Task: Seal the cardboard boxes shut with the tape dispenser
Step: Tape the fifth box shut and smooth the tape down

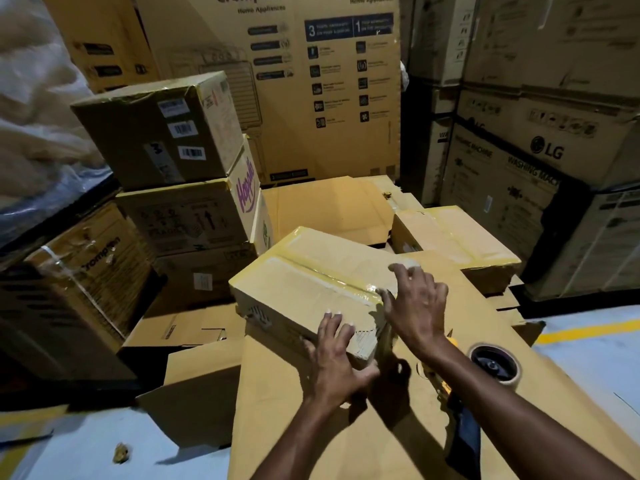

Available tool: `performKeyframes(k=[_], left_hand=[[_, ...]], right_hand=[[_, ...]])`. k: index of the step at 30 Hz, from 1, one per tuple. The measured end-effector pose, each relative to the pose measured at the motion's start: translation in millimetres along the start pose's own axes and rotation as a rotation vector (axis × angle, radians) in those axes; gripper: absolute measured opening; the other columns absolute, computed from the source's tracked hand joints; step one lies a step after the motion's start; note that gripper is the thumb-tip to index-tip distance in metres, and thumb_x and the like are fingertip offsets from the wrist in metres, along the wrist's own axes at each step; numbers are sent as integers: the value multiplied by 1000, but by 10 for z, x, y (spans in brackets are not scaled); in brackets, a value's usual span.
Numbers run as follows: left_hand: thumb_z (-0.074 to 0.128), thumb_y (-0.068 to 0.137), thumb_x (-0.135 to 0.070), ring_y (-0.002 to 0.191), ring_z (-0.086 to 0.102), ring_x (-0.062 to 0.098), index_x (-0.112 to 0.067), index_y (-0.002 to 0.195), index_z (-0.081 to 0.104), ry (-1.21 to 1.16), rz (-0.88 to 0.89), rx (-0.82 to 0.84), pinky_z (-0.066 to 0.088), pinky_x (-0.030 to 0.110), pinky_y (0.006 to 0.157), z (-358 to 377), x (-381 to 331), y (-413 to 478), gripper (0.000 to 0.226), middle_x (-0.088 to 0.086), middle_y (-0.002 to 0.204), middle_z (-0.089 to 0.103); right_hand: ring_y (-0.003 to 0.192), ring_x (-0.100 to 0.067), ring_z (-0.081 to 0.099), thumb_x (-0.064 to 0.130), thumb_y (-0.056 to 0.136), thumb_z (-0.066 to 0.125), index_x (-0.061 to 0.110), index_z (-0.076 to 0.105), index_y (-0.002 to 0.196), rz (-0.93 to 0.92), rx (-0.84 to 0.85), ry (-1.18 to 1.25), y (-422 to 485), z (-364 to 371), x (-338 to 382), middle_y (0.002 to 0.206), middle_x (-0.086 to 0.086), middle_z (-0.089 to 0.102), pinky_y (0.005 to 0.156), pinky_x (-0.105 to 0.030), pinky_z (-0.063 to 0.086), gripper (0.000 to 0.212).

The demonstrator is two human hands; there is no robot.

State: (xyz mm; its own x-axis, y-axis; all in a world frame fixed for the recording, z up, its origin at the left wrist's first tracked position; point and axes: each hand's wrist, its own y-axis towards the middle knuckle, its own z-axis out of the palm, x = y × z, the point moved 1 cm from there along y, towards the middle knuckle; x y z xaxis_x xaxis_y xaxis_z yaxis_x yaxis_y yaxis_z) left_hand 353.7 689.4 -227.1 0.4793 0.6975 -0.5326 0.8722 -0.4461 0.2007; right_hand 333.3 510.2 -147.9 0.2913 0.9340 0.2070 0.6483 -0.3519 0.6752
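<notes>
Cardboard is under both your hands: the small brown cardboard box [304, 278] you are sealing sits tilted on the large flat sheet of brown cardboard [346, 427]. Your left hand [334, 358] lies open against the box's near end face, fingers straight and spread, thumb reaching round the near corner just to its right. Your right hand [415, 306] is open too, fingers splayed on the top of the box. Its fingertips press where the strip of clear glossy tape [329, 271] meets the near edge. The tape dispenser with the dark roll and yellow-and-blue handle [493, 365] lies unheld on the sheet, just right of your right forearm.

The strip looks laid along the top seam, so this is likely the rubbing-down step. Brace with the left hand so the box does not slide while the right presses. Run the flat of your right fingers away from you along the seam, pushing wrinkles toward the far end. Then fold the tail over the edge onto the face under your left fingers. I cannot tell whether the tail already runs down that face, because your hands hide it. Press hardest at the corners, where tape tends to lift.
</notes>
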Motion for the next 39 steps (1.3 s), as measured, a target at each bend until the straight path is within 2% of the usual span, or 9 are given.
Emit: performKeyframes(k=[3, 7, 11, 16, 21, 25, 27, 32, 39], left_hand=[[70, 70, -64, 155, 2, 1, -30, 131, 58, -44, 87, 18, 15, 71, 119, -138, 250, -21, 71, -14, 165, 25], [75, 73, -60, 155, 5, -3, -29, 137, 56, -79, 200, 99, 28, 56, 122, -442, 566, -29, 74, -18, 166, 24], [84, 77, -40, 153, 8, -7, -31, 144, 52, -119, 209, 223, 26, 43, 126, -760, 885, -45, 75, -24, 165, 25], [81, 86, -24, 153, 3, -9, -38, 150, 46, -112, 132, 205, 17, 39, 129, -920, 1112, -94, 73, -23, 166, 19], [67, 98, -19, 154, -6, -4, -47, 153, 32, -56, 96, 100, 13, 35, 126, -783, 1125, -178, 71, -21, 169, 7], [66, 96, -3, 156, -2, 2, -38, 157, 36, -12, 52, 2, 21, 41, 126, -734, 1133, -138, 76, -19, 168, 10], [66, 92, 0, 157, -2, 7, -32, 158, 37, 18, 17, -53, 24, 49, 126, -701, 1076, -107, 78, -16, 168, 10], [51, 83, -55, 157, -7, 7, -21, 160, 32, 2, -60, -83, 8, 58, 127, -549, 751, -118, 86, -7, 171, 11], [44, 68, -98, 158, 6, 18, -21, 133, 60, -15, -227, -272, 21, 72, 117, -302, 350, -65, 102, 3, 167, 28]], right_hand=[[89, -33, 63, 14, 90, 64, 21, 62, 108, -283, -374, 259, -79, 169, -68, 103, -12, 70, 80, -43, 40, 20], [99, -30, 60, 9, 81, 64, 25, 61, 105, -379, -370, 405, -155, 277, -30, 108, -14, 71, 88, -40, 35, 29], [110, -34, 56, 37, 77, 67, 18, 59, 118, -92, -163, 370, -81, 265, -80, 122, -14, 60, 93, -48, 39, 46], [127, -42, 54, 61, 97, 53, 10, 37, 152, 535, 502, 383, -51, 288, -262, 143, -21, 55, 104, -54, 46, 77], [106, -41, 63, 64, 96, 56, 1, 63, 121, 588, 608, 276, -133, 203, -260, 120, -22, 66, 75, -37, 46, 68], [83, -33, 62, 63, 92, 63, 15, 59, 70, 569, 592, 229, -211, 52, -225, 93, -12, 68, 75, -40, 55, 53], [85, -34, 64, 67, 91, 61, 17, 58, 71, 538, 607, 215, -271, 29, -266, 93, -12, 69, 82, -45, 57, 54], [107, -39, 65, 72, 95, 50, 7, 63, 131, 501, 575, 267, -470, 1, -393, 119, -18, 70, 81, -39, 52, 75], [98, -28, 73, 61, 99, 54, 12, 69, 128, 403, 427, 422, -714, -164, -517, 115, -10, 76, 84, -42, 59, 58]])
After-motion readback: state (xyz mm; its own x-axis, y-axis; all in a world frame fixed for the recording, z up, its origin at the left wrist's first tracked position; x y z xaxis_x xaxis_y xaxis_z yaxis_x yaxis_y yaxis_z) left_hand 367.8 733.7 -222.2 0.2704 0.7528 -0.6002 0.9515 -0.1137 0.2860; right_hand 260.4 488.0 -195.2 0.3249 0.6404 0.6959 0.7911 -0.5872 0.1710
